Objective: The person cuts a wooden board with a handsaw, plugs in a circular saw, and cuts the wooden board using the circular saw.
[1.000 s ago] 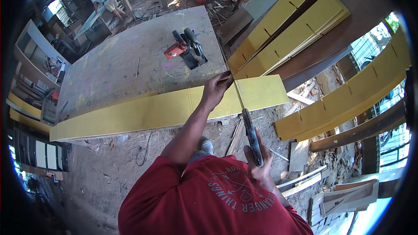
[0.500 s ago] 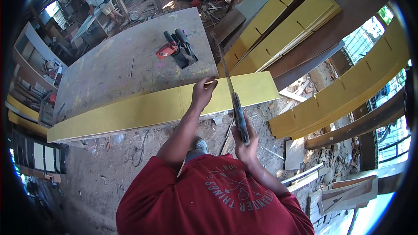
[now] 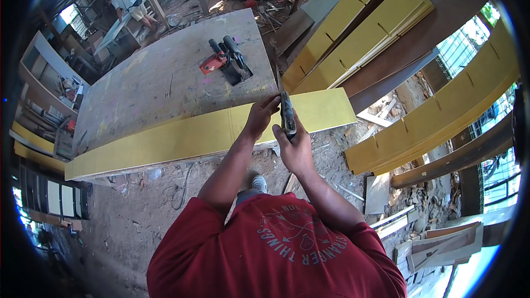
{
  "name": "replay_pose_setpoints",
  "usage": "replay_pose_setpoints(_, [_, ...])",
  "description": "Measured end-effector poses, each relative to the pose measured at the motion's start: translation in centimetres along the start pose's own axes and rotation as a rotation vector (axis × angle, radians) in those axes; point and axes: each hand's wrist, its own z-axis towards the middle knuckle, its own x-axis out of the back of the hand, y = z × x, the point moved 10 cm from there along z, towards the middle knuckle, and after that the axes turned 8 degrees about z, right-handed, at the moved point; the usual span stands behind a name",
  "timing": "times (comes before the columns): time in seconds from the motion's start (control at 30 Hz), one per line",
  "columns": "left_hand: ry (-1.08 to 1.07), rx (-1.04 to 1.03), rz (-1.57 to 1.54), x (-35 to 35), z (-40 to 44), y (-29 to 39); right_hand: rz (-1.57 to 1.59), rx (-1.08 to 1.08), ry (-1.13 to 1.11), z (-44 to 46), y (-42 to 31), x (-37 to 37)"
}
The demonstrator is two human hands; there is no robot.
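Note:
A long yellow board [image 3: 193, 135] lies along the near edge of the worktable [image 3: 149, 83]. My right hand [image 3: 297, 149] is wrapped round the dark, worn handle of a handsaw [image 3: 288, 115]. The saw points away from me across the board, its blade foreshortened and partly hidden behind the handle. Just left of the saw, my left hand [image 3: 260, 118] rests on the board with its thumb and fingers apart, fingertips close beside the blade. Thin lines cross the board left of this hand.
A red and black power tool [image 3: 223, 60] sits on the worktable. Slotted yellow boards [image 3: 364, 36] lean beyond it; more slotted boards [image 3: 436, 102] stand at right. Scrap wood [image 3: 395, 221] litters the floor. Another person [image 3: 130, 4] bends over a bench at the back left.
The saw first lifted and moved left off its earlier spot, then went forward, away from me, with my right hand. My left hand shifted left, then came back close to the blade.

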Motion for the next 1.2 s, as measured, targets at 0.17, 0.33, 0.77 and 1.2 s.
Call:
replay_pose_setpoints(0.17, [-0.003,0.014,0.042,0.2,0.3,-0.3,0.098,0.044,0.004,0.9,1.1,-0.2])
replay_pose_setpoints(0.33, [0.002,0.027,0.022,0.1,0.8,-0.6,0.089,-0.035,-0.005,1.0,0.4,-0.2])
replay_pose_setpoints(0.77, [0.017,0.026,0.104,0.7,1.3,-0.1,-0.085,0.122,-0.04,-1.5,0.8,0.7])
replay_pose_setpoints(1.2, [0.068,0.057,0.172,1.1,2.5,-1.3,-0.025,0.001,-0.087,-5.5,-1.1,1.9])
